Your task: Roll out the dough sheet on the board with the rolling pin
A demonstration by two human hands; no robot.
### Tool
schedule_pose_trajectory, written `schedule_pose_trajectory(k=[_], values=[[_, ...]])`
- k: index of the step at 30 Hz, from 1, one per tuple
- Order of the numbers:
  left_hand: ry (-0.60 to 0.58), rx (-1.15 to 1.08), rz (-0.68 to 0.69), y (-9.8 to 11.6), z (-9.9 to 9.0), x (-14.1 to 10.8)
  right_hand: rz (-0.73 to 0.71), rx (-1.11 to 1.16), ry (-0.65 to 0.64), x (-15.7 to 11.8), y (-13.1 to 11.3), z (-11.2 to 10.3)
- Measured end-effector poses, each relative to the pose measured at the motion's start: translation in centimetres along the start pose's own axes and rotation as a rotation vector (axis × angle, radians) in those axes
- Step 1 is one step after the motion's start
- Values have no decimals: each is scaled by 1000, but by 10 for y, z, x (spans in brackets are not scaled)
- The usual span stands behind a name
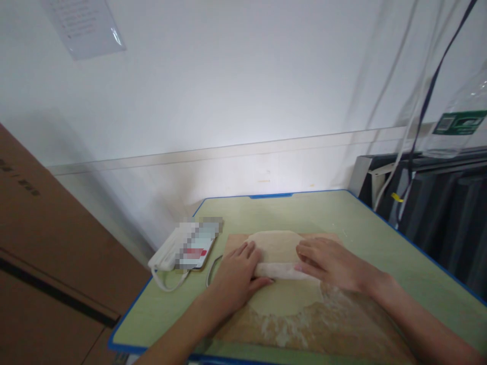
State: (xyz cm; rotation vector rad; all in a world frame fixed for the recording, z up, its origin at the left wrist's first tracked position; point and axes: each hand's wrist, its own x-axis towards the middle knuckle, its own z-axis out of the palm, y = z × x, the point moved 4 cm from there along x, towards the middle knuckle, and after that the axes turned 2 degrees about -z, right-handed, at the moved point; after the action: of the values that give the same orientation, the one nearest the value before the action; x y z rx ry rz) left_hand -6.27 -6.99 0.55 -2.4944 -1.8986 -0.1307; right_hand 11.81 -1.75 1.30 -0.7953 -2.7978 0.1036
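Note:
A pale rolling pin [278,271] lies crosswise over a flat sheet of dough [283,298]. The fingers of my left hand [239,271] curl over its left end, with the thumb reaching along the near side. On the other end, my right hand [327,261] grips with bent fingers and its thumb against the pin. Both ends of the pin are hidden under the hands. Beneath the dough is a brown wooden board [236,332], dusted with loose flour [283,327] along the near and right sides of the sheet.
A light green, blue-edged table [315,210] stands against the white wall. A phone [205,243] and a white corded device [169,253] lie at the left. A brown cardboard box [57,243] is beside the table. Dark panels [449,203] and a plastic bottle [458,124] are at right.

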Motion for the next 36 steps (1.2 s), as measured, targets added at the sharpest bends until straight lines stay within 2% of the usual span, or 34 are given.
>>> schedule_pose_trajectory(k=[4, 12, 21, 25, 32, 36], values=[[9, -24, 42, -6, 3, 11, 4, -57, 34, 1, 1, 1], [55, 0, 131, -12, 5, 36, 99, -76, 78, 3, 14, 8], [9, -96, 41, -26, 11, 62, 154, -9, 50, 3, 20, 9], [4, -119, 23, -28, 12, 65, 184, 52, 27, 3, 23, 10], [46, -44, 90, -25, 11, 60, 218, 145, 10, 2, 25, 13], [31, -35, 78, -25, 12, 59, 221, 147, 10, 1, 26, 13]])
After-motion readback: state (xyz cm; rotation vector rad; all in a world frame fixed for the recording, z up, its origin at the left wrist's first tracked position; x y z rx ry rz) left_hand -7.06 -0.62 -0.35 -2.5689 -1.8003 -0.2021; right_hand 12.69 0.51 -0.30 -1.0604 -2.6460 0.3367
